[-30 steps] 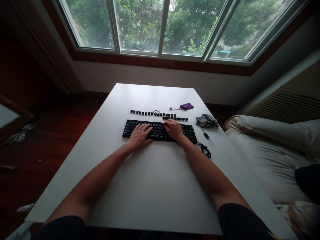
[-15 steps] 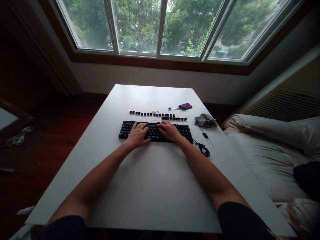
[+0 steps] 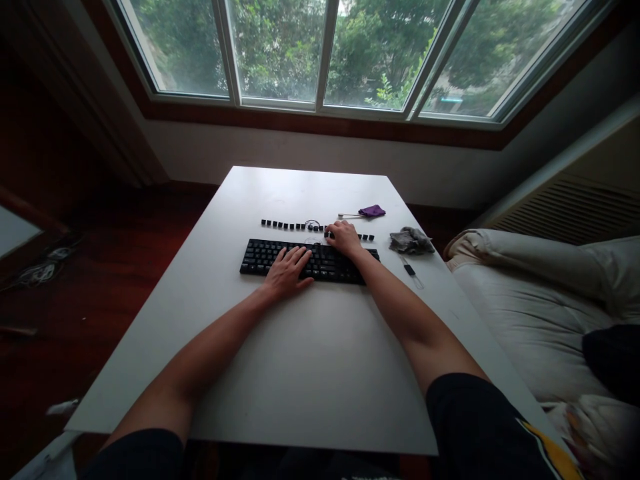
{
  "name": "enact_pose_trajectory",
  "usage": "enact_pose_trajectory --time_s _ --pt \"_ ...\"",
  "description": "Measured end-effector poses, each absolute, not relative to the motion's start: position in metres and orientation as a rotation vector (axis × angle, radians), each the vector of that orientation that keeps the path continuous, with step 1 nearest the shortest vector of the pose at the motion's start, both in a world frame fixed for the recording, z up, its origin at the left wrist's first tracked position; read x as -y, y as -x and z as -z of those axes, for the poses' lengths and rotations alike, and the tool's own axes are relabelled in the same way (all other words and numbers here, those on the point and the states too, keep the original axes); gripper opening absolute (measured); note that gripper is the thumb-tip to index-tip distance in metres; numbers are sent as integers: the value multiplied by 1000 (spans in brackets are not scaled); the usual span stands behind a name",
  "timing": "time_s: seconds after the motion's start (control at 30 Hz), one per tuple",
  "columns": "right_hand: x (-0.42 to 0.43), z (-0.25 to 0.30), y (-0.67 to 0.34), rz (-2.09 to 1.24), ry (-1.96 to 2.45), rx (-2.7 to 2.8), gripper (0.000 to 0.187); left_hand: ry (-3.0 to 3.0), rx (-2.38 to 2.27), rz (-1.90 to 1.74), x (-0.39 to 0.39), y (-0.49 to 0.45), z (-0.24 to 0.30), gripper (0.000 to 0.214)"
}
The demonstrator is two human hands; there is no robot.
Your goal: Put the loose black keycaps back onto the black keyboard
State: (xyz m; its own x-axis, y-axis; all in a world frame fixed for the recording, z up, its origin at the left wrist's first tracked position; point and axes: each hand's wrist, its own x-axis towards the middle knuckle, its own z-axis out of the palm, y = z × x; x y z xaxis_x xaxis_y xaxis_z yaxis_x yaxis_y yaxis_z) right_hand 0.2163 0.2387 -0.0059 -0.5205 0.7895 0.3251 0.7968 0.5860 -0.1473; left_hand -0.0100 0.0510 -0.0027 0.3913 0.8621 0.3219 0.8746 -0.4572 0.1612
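A black keyboard (image 3: 260, 257) lies across the white table. My left hand (image 3: 289, 270) rests on the middle of it, fingers stretched out and apart, holding nothing. Behind the keyboard, small black keycaps (image 3: 280, 225) stand in two short rows. My right hand (image 3: 344, 237) reaches over the keyboard's back edge to these rows, its fingers bent and drawn together at the keycaps. What lies between its fingertips is too small to make out. A thin wire loop (image 3: 313, 223) lies among the keycaps, left of my right hand.
On the table's right side lie a crumpled grey cloth (image 3: 411, 241) and a wire tool with a black handle (image 3: 410, 270). Farther back are a purple cloth (image 3: 373, 211) and a thin stick (image 3: 350, 215). A pale sofa (image 3: 505, 300) stands to the right, beyond the table's edge.
My right hand has left the keys and moved forward to the keycap rows. My left hand stays on the keyboard, a little farther right. The coiled cable is now hidden behind my right arm.
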Motion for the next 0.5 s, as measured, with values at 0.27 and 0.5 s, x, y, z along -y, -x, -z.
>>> enact_pose_trajectory --time_s 0.27,0.5 --pt "-249 4 -211 83 1226 2551 13 2562 1655 576 -51 5 3 71" --pt "-221 -6 -210 -17 1126 2466 17 2550 1665 617 -51 8 3 75"
